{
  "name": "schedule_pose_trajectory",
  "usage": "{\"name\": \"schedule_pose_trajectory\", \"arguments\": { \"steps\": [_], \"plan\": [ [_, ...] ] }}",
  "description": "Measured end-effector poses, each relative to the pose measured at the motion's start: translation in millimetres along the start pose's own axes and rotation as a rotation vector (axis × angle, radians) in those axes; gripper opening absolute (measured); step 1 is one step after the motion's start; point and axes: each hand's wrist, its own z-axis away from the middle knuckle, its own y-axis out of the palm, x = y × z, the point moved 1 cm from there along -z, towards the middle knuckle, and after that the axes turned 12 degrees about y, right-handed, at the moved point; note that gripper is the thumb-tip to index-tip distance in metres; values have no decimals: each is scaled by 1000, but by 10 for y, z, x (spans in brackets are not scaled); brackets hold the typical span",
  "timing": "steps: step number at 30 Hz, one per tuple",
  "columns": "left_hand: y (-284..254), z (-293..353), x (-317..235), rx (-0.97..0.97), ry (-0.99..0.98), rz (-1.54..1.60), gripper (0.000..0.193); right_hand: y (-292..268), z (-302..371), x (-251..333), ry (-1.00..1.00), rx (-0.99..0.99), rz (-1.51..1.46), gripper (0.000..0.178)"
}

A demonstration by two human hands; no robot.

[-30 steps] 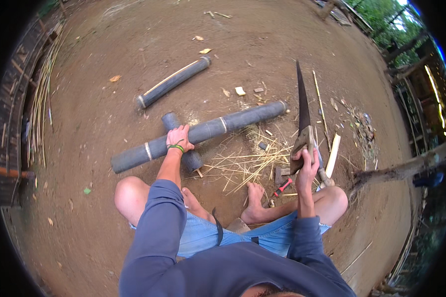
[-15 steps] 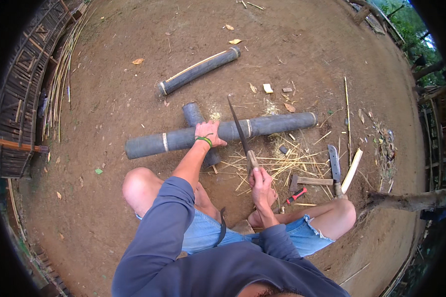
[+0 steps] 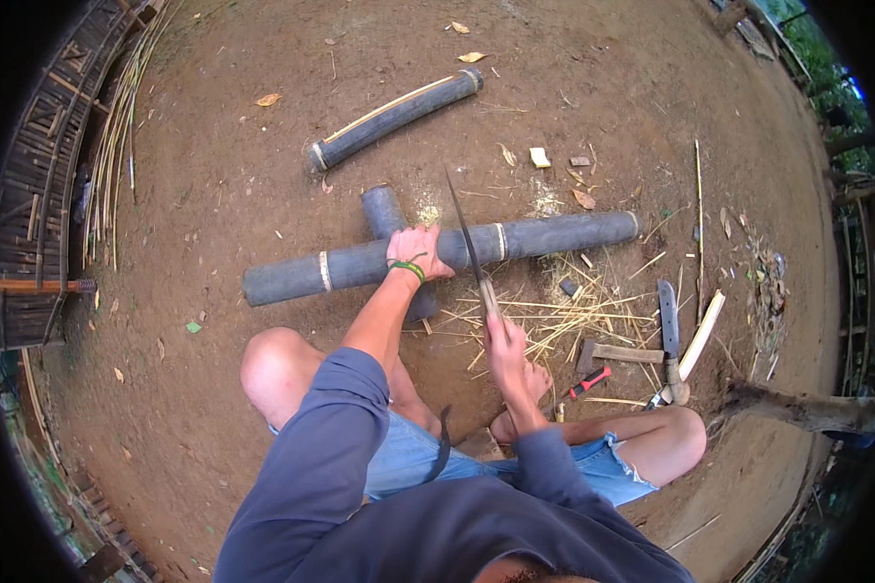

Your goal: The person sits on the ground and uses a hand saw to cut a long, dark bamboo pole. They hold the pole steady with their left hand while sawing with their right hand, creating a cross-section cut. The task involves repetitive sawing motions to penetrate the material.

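Across the ground before me lies a long dark bamboo pole (image 3: 569, 234) with pale rings at its joints. It rests over a shorter piece of bamboo (image 3: 383, 210) set crosswise beneath it. My left hand (image 3: 418, 253), a green band at its wrist, is closed over the pole just left of the saw. In my right hand (image 3: 507, 350) is the wooden handle of a handsaw (image 3: 465, 229). The narrow dark blade crosses the pole left of a joint ring, its tip pointing away from me. Pale sawdust (image 3: 428, 211) lies beyond the pole.
Thin bamboo strips (image 3: 593, 316) litter the ground to the right. Beside them lie a hammer-like tool (image 3: 627, 354), a red-handled cutter (image 3: 589, 382) and a machete (image 3: 669, 321). Another bamboo length (image 3: 399, 121) lies farther off. Bamboo fencing (image 3: 39, 185) stands at the left.
My right hand has pushed the saw slightly forward, away from me. My left hand keeps its grip on the pole. The whole view has shifted a little.
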Motion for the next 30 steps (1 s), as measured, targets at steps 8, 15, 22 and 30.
{"name": "schedule_pose_trajectory", "arguments": {
  "steps": [8,15,22,30],
  "plan": [
    [-86,-5,159,43,-34,42,81,-84,458,44,-95,-168,187,43],
    [-78,-99,10,54,-11,70,83,228,-548,368,-63,-38,-78,43],
    [-31,-12,86,36,-26,59,82,-307,383,-408,-677,-549,740,38],
    [29,-5,50,71,-22,79,80,156,-30,-115,-289,-212,223,35]
  ]
}}
